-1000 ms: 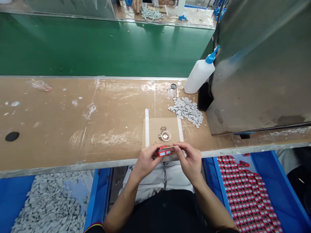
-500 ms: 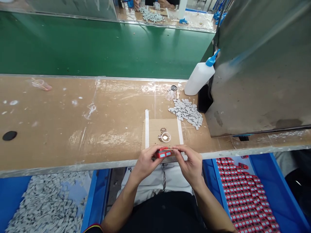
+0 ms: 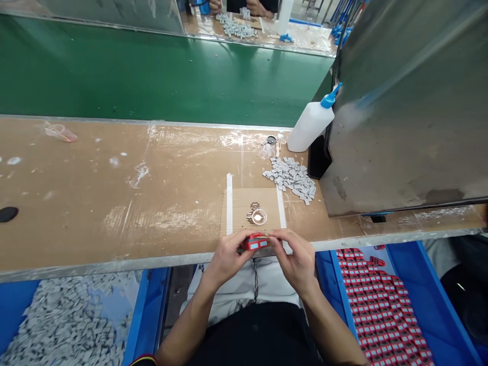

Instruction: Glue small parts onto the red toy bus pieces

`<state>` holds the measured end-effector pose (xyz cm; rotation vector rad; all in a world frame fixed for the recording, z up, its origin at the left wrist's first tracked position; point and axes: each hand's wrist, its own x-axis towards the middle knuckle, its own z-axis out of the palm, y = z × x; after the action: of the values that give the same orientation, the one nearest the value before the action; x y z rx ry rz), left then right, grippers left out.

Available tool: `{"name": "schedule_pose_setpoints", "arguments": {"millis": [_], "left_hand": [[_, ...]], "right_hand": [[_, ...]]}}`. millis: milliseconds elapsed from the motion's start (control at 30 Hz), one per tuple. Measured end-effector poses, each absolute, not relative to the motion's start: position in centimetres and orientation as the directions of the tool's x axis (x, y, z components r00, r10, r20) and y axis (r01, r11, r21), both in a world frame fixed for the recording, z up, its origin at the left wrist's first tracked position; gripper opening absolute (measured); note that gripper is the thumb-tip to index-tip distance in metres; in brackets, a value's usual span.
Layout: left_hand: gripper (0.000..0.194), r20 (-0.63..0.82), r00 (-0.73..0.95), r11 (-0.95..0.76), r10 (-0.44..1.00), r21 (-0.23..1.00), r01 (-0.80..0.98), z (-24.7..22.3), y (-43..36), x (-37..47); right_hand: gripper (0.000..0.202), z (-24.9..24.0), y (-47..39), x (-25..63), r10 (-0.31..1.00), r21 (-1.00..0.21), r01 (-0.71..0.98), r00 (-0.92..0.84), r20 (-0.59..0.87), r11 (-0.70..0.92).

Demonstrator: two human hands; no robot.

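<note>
My left hand is closed on a small red toy vehicle piece with pale blue window-like panels, just over the table's front edge. Facing it from the right, my right hand pinches a thin stick, whose other end reaches the top of the red piece. Part of the piece is hidden by my fingers. Just beyond my hands, a small clear cup with whitish contents stands on a cardboard sheet beside several shiny, coin-like metal pieces.
Small grey tiles lie heaped at the right, near a white squeeze bottle and a dark phone-like slab. Blue bins hold grey pieces at left and red pieces at right. Across the green belt, another person's hands show.
My hands stay together around the red piece, and the stick has shifted slightly against its top. The whole view has moved a little.
</note>
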<state>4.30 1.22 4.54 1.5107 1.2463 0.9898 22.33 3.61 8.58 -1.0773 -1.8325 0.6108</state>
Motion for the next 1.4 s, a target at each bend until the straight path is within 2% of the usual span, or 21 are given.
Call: {"name": "schedule_pose_setpoints", "arguments": {"millis": [133,333,467,533,600,767,867,1033,1100,1300,1400], "left_hand": [[0.024,0.025,0.167,-0.065,0.986,0.969,0.239,4.6,1.2,4.3],[0.021,0.034,0.15,-0.071,0.988,0.966,0.247,4.9,1.3,4.2],[0.019,0.048,0.151,-0.084,0.987,0.967,0.242,4.8,1.2,4.0],[0.018,0.058,0.147,-0.092,0.987,0.967,0.239,4.8,1.2,4.0],[0.018,0.064,0.146,-0.097,0.987,0.968,0.23,4.7,1.2,3.9],[0.019,0.092,0.155,-0.123,0.984,0.971,0.205,4.8,1.4,3.8],[0.02,0.096,0.161,-0.129,0.982,0.969,0.212,5.0,1.4,3.7],[0.023,0.112,0.166,-0.148,0.98,0.964,0.22,5.0,1.2,3.6],[0.022,0.118,0.17,-0.153,0.978,0.965,0.213,4.9,1.2,3.6],[0.031,0.143,0.195,-0.186,0.97,0.956,0.228,4.5,1.3,3.4],[0.036,0.152,0.191,-0.195,0.97,0.954,0.23,4.4,1.3,3.3]], "right_hand": [[0.01,8.4,3.8,22.5,0.885,-0.798,0.383,-0.185,0.428,0.466],[0.013,7.8,5.5,22.4,0.903,-0.833,0.376,-0.028,0.429,0.407],[0.016,6.7,6.2,21.4,0.903,-0.812,0.403,-0.106,0.416,0.422],[0.026,6.2,6.3,21.6,0.912,-0.808,0.424,-0.145,0.384,0.408],[0.033,5.8,6.6,22.7,0.917,-0.788,0.48,-0.102,0.386,0.386],[0.021,5.0,9.5,27.8,0.905,-0.674,0.72,0.164,0.394,0.163],[0.017,4.4,11.3,29.5,0.93,-0.625,0.774,0.148,0.337,0.103],[0.017,5.0,12.0,30.4,0.971,-0.552,0.823,0.003,0.239,0.133],[0.018,5.7,11.3,30.6,0.973,-0.582,0.793,-0.055,0.222,0.178],[0.018,6.2,7.6,28.3,0.972,-0.802,0.549,-0.126,0.197,0.234],[0.021,5.7,6.3,26.5,0.969,-0.832,0.5,-0.176,0.175,0.241]]}}
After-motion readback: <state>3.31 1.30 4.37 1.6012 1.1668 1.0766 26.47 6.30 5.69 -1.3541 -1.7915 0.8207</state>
